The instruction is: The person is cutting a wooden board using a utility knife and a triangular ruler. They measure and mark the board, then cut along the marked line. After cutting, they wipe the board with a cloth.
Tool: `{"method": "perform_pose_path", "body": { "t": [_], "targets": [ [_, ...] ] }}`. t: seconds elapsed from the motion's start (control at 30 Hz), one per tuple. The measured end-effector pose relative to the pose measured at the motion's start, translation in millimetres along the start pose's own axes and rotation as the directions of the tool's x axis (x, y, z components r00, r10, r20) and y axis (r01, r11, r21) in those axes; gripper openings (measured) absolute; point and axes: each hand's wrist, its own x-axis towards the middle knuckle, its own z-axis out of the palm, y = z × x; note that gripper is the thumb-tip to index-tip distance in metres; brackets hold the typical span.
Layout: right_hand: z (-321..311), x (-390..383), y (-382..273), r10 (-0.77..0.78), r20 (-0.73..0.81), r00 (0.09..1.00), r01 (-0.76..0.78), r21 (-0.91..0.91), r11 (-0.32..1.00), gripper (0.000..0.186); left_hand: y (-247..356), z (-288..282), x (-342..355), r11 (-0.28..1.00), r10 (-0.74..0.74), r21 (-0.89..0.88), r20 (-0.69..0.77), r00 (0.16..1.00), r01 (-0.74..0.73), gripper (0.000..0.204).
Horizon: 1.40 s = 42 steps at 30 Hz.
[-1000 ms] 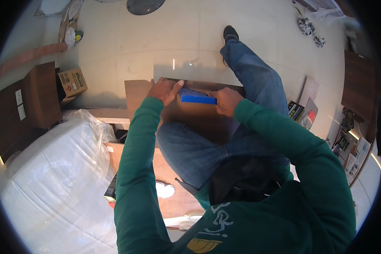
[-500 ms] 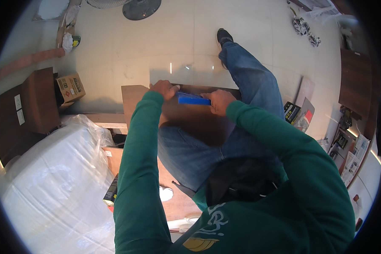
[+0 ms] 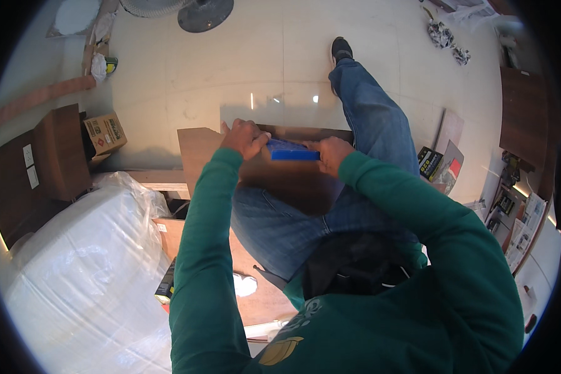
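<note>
A blue bar-shaped tool (image 3: 294, 154) lies across the far part of a dark brown board (image 3: 280, 184), which rests over my lap. My right hand (image 3: 333, 153) is closed round the tool's right end. At its left end is my left hand (image 3: 245, 138), fingers curled over the board's far edge and thumb against the tool. The tool's underside and the fingertips beneath it are hidden.
Plastic sheeting (image 3: 87, 274) covers a large bulky thing at left. Behind it stand a cardboard box (image 3: 106, 133) and brown panels (image 3: 61, 149). A fan base (image 3: 206, 15) is on the far floor. A dark box (image 3: 429, 163) lies right of my leg.
The blue tool has shifted slightly right and toward me along with my right hand. My left hand has moved right, closer to the tool's end. My outstretched foot has swung slightly right.
</note>
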Motion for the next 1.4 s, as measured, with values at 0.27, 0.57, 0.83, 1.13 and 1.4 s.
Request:
{"method": "perform_pose_path", "body": {
  "t": [0.27,0.57,0.83,1.13,1.4],
  "targets": [
    [5.9,15.7,1.0,0.056,-0.019,0.998,-0.057,-0.031,0.998,0.060,-18.6,16.6,26.9,0.998,-0.037,0.046,-0.002,0.999,0.037,0.050],
    [5.0,-8.2,22.8,-0.041,-0.066,0.997,0.039,-0.036,0.999,0.061,15.8,8.0,6.6,0.989,0.015,-0.147,-0.023,1.000,-0.019,0.053],
    [11.4,-4.0,31.2,0.061,-0.012,0.998,-0.062,-0.048,0.997,0.064,12.1,17.9,22.1,1.000,-0.025,-0.008,0.052,0.998,0.026,0.055],
    [-2.1,-3.9,16.9,0.138,0.012,0.990,-0.136,-0.120,0.983,0.065,-0.6,34.1,37.7,0.997,-0.025,-0.070,0.017,1.000,0.026,0.052],
    [-1.6,-12.8,13.5,0.116,-0.056,0.992,-0.121,-0.099,0.988,0.062,1.3,27.3,27.1,0.984,0.039,-0.172,-0.051,0.998,-0.047,0.057]
  ]
}}
